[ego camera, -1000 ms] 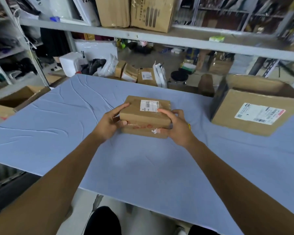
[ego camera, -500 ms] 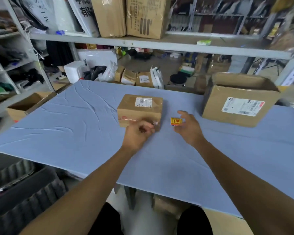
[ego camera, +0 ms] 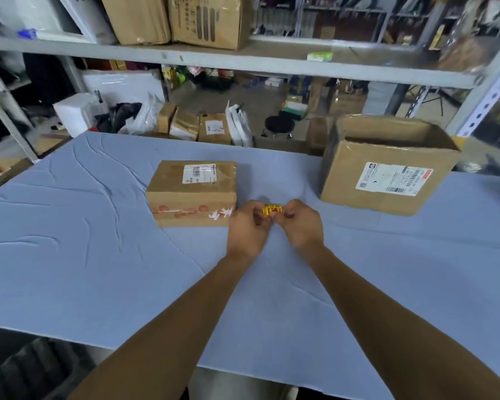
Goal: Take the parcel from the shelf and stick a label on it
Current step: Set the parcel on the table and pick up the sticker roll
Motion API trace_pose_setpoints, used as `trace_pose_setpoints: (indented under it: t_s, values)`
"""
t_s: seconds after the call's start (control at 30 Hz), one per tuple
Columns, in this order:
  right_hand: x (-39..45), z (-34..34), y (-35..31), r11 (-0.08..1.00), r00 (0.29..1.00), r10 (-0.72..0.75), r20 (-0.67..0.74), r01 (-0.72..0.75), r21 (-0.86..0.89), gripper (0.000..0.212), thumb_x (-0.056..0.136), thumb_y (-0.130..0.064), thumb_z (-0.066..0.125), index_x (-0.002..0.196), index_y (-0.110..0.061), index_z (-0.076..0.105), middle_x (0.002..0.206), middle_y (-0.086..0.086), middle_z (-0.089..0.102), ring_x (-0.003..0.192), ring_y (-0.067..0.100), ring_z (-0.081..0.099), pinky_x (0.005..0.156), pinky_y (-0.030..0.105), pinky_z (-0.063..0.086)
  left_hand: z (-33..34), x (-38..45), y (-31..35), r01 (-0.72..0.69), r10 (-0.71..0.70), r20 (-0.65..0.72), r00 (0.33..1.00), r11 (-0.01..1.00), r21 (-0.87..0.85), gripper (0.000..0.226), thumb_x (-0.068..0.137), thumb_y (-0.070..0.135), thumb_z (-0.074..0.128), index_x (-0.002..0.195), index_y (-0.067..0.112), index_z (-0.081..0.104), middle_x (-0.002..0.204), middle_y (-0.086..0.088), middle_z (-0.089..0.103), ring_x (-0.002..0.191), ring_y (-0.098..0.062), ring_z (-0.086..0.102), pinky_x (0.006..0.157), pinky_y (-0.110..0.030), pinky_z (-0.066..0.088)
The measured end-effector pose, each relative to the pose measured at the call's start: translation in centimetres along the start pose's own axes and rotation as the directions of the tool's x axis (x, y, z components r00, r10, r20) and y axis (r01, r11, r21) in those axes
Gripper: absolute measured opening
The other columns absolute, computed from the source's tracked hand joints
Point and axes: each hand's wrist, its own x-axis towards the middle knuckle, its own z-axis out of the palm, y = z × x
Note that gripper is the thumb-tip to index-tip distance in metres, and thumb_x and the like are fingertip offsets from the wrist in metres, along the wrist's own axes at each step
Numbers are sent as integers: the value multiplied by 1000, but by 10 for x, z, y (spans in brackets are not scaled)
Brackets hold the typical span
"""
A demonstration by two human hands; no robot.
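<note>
A small brown cardboard parcel [ego camera: 192, 193] lies flat on the blue-covered table [ego camera: 84, 255], with a white shipping sticker on its top and red print on its front. Just right of its front corner, my left hand [ego camera: 247, 229] and my right hand [ego camera: 300, 226] meet. Between their fingertips they pinch a small yellow and red label [ego camera: 272, 210], held slightly above the cloth. Neither hand touches the parcel.
A larger open cardboard box [ego camera: 387, 174] with a white label stands at the back right of the table. A grey shelf board [ego camera: 243, 60] carrying big cartons runs overhead. More parcels and bags [ego camera: 202, 125] lie on the floor behind the table.
Both hands let go of the parcel, which stays on the table. My right hand reached the yellow label beside it, and my left hand joined it, so both now pinch the label.
</note>
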Motion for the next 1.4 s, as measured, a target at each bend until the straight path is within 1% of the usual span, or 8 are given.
trace_pose_setpoints:
  t_s: [0.2,0.43,0.6,0.77,0.87,0.97,1.13,1.4]
  values:
    - [4,7,12,1000,1000,8,-29,-7,27,23,78,-35,76,93,-18,69,98,-2,75,95,21,68,72,28,45,12,9,-8,-42,46,-16,999,981,190,37,84,10,66,120,6,63,106,-19,70,99,-36,65,89,-39,49]
    - [0,-2,13,994,998,-64,-8,65,91,17,85,-26,72,78,-21,57,78,-4,60,75,17,52,68,27,36,6,2,-8,-56,60,-18,998,984,169,37,85,7,67,122,5,62,114,-16,70,98,-36,66,87,-30,46]
    - [-35,-14,12,848,991,-122,47,79,523,17,83,-11,75,70,-20,68,66,-2,60,67,10,49,63,20,39,-15,-29,0,-15,8,-62,998,994,-106,45,83,22,75,125,14,61,115,-1,66,94,-16,62,80,-19,49]
    - [-90,2,-2,812,952,-259,165,122,571,11,85,-9,73,86,2,73,73,5,65,68,7,54,65,19,41,-54,-72,-7,62,-46,45,998,889,-453,21,78,13,73,97,13,66,84,-13,68,79,-20,62,76,-31,50]
    - [-110,15,-21,794,967,-227,114,116,596,4,87,-5,69,85,-3,69,61,-11,63,50,-3,53,53,9,40,-80,-93,-20,49,-35,44,998,924,-379,21,84,1,71,77,19,63,73,-6,65,73,-19,60,71,-31,49]
    - [-121,30,-40,804,960,-249,127,132,581,10,88,-1,65,81,-8,66,50,-19,63,43,-4,53,49,8,39,-103,-103,-30,23,-14,29,999,942,-334,17,87,2,69,80,17,66,75,-4,68,72,-14,64,71,-24,52]
    - [-139,45,-49,812,946,-292,142,166,559,14,89,-3,65,77,-10,63,59,-8,59,49,-4,52,55,12,40,-115,-106,-39,30,-68,-84,994,918,-395,14,93,3,60,88,8,71,80,-2,71,69,-2,63,70,-19,50]
    - [-139,43,-44,822,950,-299,91,207,531,9,89,-5,65,81,-9,67,65,-5,61,54,-3,54,57,11,42,-110,-106,-43,-36,22,-68,997,976,-216,17,92,10,62,108,17,66,100,-3,66,82,-11,62,78,-25,52]
